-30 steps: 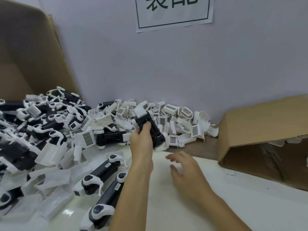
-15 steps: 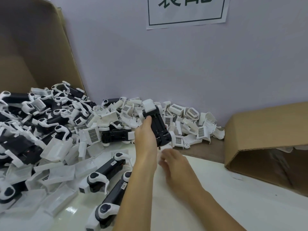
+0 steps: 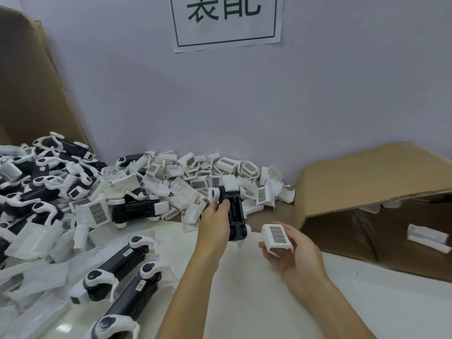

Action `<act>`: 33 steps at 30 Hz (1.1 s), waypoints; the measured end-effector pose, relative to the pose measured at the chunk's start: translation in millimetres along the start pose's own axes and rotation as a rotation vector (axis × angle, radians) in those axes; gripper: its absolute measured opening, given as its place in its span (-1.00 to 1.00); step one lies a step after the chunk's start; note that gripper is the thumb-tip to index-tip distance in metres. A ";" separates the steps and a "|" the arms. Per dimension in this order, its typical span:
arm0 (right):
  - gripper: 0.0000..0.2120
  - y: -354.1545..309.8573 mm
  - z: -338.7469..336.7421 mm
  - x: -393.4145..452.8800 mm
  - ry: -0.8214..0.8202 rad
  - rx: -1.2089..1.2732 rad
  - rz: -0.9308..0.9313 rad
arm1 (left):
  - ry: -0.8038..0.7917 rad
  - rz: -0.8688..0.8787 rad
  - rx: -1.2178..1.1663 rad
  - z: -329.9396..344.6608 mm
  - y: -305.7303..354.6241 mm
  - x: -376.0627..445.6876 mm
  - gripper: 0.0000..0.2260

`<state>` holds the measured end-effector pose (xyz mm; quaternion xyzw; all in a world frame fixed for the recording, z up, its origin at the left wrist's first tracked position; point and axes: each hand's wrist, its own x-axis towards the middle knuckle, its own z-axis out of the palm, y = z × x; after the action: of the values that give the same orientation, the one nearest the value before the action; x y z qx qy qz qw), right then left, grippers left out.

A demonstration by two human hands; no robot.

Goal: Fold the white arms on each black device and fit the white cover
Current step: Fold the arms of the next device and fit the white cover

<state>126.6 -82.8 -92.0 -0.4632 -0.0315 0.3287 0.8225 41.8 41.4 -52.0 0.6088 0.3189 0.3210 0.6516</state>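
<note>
Head view: my left hand (image 3: 215, 227) grips a black device (image 3: 235, 217) at centre frame, thumb over its near side, fingers wrapped behind. The device is raised above the tabletop (image 3: 244, 277), long axis running away from me, a white piece at its far end. My right hand (image 3: 291, 250), just right of the device and not touching it, holds a white cover (image 3: 277, 237) on curled fingers, thumb at its right edge; the cover's perforated patch faces up. Behind both, along the wall (image 3: 318, 94), lies a heap of loose white covers (image 3: 195, 177). Left of frame: a pile of black devices with white arms (image 3: 36, 192); two more devices (image 3: 119, 263) lie at lower left. A cardboard box (image 3: 367, 172) lies on its side at right. A printed sign (image 3: 226, 20) hangs at top centre.
</note>
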 end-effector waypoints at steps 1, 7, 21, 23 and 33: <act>-0.80 -0.5 0.4 0.0 -0.018 0.050 0.024 | -0.009 -0.015 0.018 2.8 -2.6 -0.1 -0.78; -0.69 10.2 -1.4 6.0 -0.032 -0.183 -0.173 | -0.045 -0.059 0.010 9.7 -12.0 2.5 -0.82; -0.45 16.7 2.5 6.4 0.069 -0.663 -0.732 | -0.138 -0.014 -0.138 17.2 -36.2 -3.3 -0.76; -0.57 17.8 3.5 3.7 0.088 -0.722 -0.861 | -0.150 0.008 -0.139 19.4 -38.9 -5.0 -0.77; -0.50 27.1 11.2 -0.4 0.156 -0.812 -0.999 | -0.254 0.078 -0.241 27.4 -42.1 -9.2 -0.70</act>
<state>108.4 -65.1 -106.8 -0.6895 -0.3051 -0.1661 0.6355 59.8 15.6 -92.3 0.5738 0.1692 0.3023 0.7421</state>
